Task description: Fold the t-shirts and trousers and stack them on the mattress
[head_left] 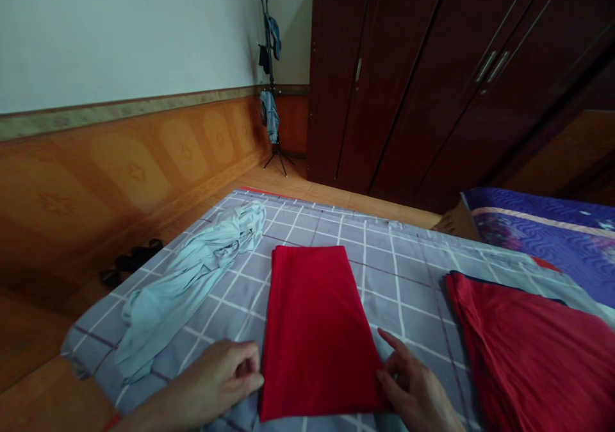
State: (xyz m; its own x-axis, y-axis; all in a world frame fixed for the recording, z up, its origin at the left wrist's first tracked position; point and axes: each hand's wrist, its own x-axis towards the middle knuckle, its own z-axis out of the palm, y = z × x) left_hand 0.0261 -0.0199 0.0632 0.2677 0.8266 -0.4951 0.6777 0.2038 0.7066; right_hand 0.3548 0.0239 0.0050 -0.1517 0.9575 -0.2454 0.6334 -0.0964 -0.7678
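A folded red cloth (312,329), possibly a garment, lies flat as a neat rectangle on the bed. At its lower left edge is my left hand (225,374), fingers curled in and the thumb closed against the cloth's side. My right hand (413,381) is at the lower right edge, the thumb on the cloth's border and the index finger raised and stretched away from it. Its other fingers curl inward, partly hidden. A crumpled pale mint garment (192,278) lies left of the red cloth.
More folded red clothing (542,348) with a dark edge lies on the right. Beneath everything is a grey checked bedsheet (379,272). Beyond the bed stand a coat rack (270,66) and a dark wardrobe (403,79). Purple bedding (542,227) is at far right; dark shoes (132,259) lie on the floor.
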